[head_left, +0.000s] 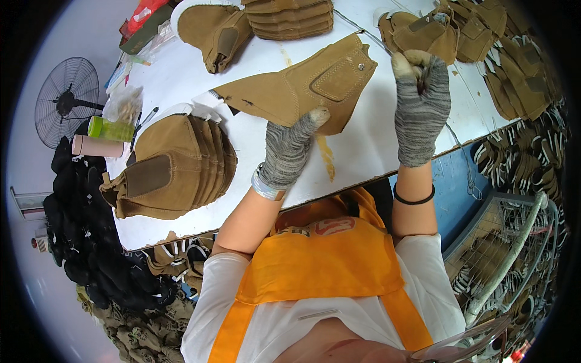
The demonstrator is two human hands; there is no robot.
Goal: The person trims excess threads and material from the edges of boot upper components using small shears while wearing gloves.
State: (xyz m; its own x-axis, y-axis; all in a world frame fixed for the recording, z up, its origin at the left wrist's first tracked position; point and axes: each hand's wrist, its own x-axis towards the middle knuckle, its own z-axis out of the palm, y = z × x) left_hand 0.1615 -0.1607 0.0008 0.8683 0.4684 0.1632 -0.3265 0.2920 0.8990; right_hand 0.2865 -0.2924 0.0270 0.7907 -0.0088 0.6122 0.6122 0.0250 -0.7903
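Note:
A brown suede boot upper [287,91] is held up over the white table, its stitched ankle panel toward the right and its dark-marked tip toward the left. My left hand [287,148], in a grey knit glove with bare fingertips, grips its lower edge, thumb on top. To the right of the upper and apart from it, my right hand [422,109] is raised in a matching glove. Its fingers are curled in against the thumb; whatever they may hold is too small to make out. A stack of similar uppers [175,163] lies left of my left hand.
More uppers lie along the far side [290,18] and far right [420,33] of the white table [242,175]. At the left are a green roll [111,129], a pen [147,116] and a fan [68,95]. A wire cart [502,242] holding brown pieces stands at lower right.

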